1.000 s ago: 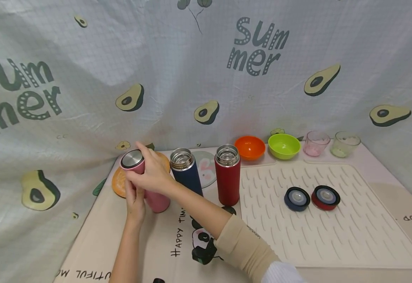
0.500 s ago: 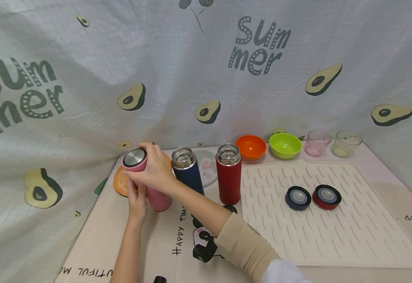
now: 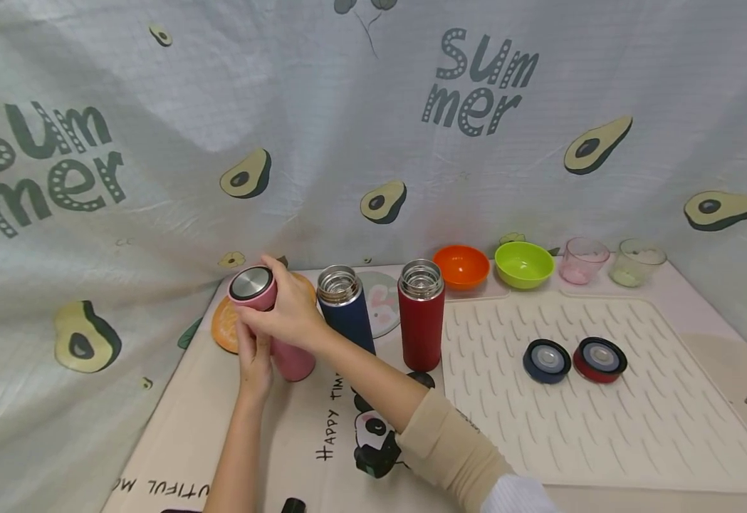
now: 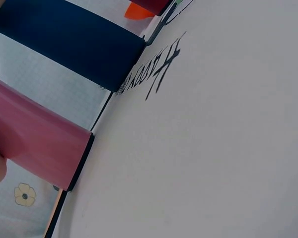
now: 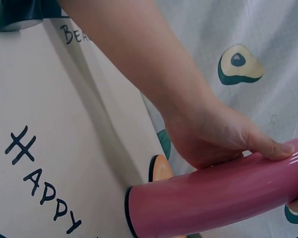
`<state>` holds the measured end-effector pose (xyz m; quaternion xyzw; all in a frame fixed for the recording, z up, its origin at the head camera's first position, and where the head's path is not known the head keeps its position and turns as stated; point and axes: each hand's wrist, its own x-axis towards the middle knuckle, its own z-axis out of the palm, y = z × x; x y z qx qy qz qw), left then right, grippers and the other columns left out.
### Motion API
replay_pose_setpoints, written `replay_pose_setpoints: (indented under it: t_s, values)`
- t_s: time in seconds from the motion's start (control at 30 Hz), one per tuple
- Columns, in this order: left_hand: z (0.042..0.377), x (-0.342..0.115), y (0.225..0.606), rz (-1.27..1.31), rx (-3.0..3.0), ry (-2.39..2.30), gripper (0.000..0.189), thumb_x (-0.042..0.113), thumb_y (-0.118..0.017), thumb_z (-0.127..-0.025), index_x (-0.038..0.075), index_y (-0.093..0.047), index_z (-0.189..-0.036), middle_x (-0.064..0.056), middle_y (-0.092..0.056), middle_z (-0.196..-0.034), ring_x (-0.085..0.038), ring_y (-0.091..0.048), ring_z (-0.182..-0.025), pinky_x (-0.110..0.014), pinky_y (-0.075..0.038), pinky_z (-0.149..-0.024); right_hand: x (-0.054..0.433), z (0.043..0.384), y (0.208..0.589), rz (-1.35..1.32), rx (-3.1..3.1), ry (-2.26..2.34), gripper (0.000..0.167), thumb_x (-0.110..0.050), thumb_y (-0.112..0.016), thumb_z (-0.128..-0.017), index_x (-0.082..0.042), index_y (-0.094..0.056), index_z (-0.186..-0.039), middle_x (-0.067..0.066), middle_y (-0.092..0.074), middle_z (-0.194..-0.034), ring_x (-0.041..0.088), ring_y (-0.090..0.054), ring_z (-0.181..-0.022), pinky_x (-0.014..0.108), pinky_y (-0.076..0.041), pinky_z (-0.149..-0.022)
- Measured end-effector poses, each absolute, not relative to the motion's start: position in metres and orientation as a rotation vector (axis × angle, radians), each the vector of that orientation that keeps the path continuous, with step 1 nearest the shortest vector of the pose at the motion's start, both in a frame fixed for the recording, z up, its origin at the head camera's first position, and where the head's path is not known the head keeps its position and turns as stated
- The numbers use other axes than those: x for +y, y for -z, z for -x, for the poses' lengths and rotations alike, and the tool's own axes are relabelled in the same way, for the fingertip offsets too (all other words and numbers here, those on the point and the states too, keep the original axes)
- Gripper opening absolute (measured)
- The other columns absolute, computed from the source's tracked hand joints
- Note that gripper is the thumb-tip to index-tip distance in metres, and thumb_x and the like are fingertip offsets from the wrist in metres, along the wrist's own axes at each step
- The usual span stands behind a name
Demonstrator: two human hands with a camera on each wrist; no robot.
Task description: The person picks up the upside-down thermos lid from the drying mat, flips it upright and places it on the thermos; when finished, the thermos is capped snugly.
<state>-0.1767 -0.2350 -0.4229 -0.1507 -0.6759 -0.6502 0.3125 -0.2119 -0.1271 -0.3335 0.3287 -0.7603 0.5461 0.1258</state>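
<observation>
A pink vacuum flask (image 3: 293, 362) stands on the table at the left, its pink-rimmed lid (image 3: 251, 283) with a steel top seated on it. My left hand (image 3: 256, 365) grips the flask's body, thumb along its side in the right wrist view. My right hand (image 3: 291, 308) holds the lid end from above, fingers round the far side and thumb at the near side. Beside it, a navy flask (image 3: 349, 320) and a red flask (image 3: 421, 328) stand upright without lids, steel mouths showing. In the left wrist view only the pink flask's lower part (image 4: 39, 136) shows.
On a ribbed cream mat (image 3: 604, 442) lie a navy lid (image 3: 547, 361) and a red lid (image 3: 600, 360). Behind are an orange bowl (image 3: 461, 268), a green bowl (image 3: 523, 266) and two glass cups (image 3: 583, 261). An orange-slice coaster (image 3: 224, 328) lies behind the pink flask.
The right hand's fingers have shifted slightly on the lid end, while the left hand keeps its grip. The whole scene has drifted slightly right in the view.
</observation>
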Motion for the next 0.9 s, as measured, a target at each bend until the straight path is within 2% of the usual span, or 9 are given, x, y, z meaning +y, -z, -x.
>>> replay_pose_setpoints:
  t_s: [0.23, 0.33, 0.43, 0.47, 0.63, 0.9]
  values:
    - [0.179, -0.236, 0.424, 0.396, -1.806, 1.711, 0.041, 0.028, -0.041, -0.097, 0.01, -0.031, -0.133, 0.002, -0.04, -0.098, -0.008, -0.037, -0.075, -0.019, -0.032, -0.064, -0.13, 0.213, 0.333, -0.882, -2.241, -1.656, 0.072, -0.027, -0.079, -0.07, -0.01, -0.038, -0.127, 0.005, -0.05, -0.115, 0.012, -0.049, -0.102, 0.016, -0.044, -0.077]
    - [0.178, -0.236, 0.424, 0.426, -1.779, 1.739, 0.047, 0.028, -0.042, -0.097, 0.009, -0.027, -0.137, 0.0, -0.043, -0.11, -0.011, -0.044, -0.09, -0.018, -0.036, -0.077, -0.13, 0.213, 0.333, -0.896, -2.262, -1.652, 0.073, -0.027, -0.078, -0.072, -0.009, -0.038, -0.13, 0.006, -0.05, -0.116, 0.013, -0.048, -0.102, 0.017, -0.044, -0.076]
    - [0.179, -0.237, 0.425, 0.445, -1.762, 1.754, 0.051, 0.03, -0.042, -0.097, 0.009, -0.024, -0.14, -0.003, -0.04, -0.126, -0.015, -0.04, -0.11, -0.02, -0.033, -0.091, -0.129, 0.213, 0.334, -0.919, -2.27, -1.663, 0.073, -0.027, -0.075, -0.074, -0.008, -0.037, -0.133, 0.007, -0.052, -0.116, 0.013, -0.049, -0.102, 0.018, -0.045, -0.076]
    - [0.179, -0.236, 0.425, 0.445, -1.765, 1.748, 0.051, 0.03, -0.042, -0.097, 0.009, -0.024, -0.14, -0.003, -0.039, -0.127, -0.015, -0.04, -0.11, -0.021, -0.033, -0.092, -0.129, 0.214, 0.334, -0.926, -2.267, -1.671, 0.073, -0.027, -0.075, -0.074, -0.009, -0.037, -0.134, 0.006, -0.053, -0.116, 0.013, -0.05, -0.102, 0.018, -0.045, -0.076]
    - [0.177, -0.235, 0.425, 0.401, -1.806, 1.694, 0.042, 0.028, -0.04, -0.098, 0.009, -0.03, -0.133, 0.0, -0.04, -0.112, -0.011, -0.039, -0.091, -0.019, -0.033, -0.073, -0.128, 0.215, 0.336, -0.932, -2.237, -1.706, 0.071, -0.026, -0.075, -0.074, -0.009, -0.039, -0.133, 0.006, -0.056, -0.114, 0.011, -0.052, -0.099, 0.016, -0.045, -0.075]
    - [0.168, -0.227, 0.409, 0.418, -1.803, 1.704, 0.034, 0.018, -0.035, -0.099, 0.008, -0.03, -0.132, 0.004, -0.039, -0.111, -0.009, -0.038, -0.093, -0.019, -0.032, -0.074, -0.127, 0.218, 0.336, -0.973, -2.179, -1.635, 0.067, -0.024, -0.078, -0.072, -0.009, -0.043, -0.127, 0.005, -0.059, -0.11, 0.01, -0.055, -0.096, 0.013, -0.044, -0.075]
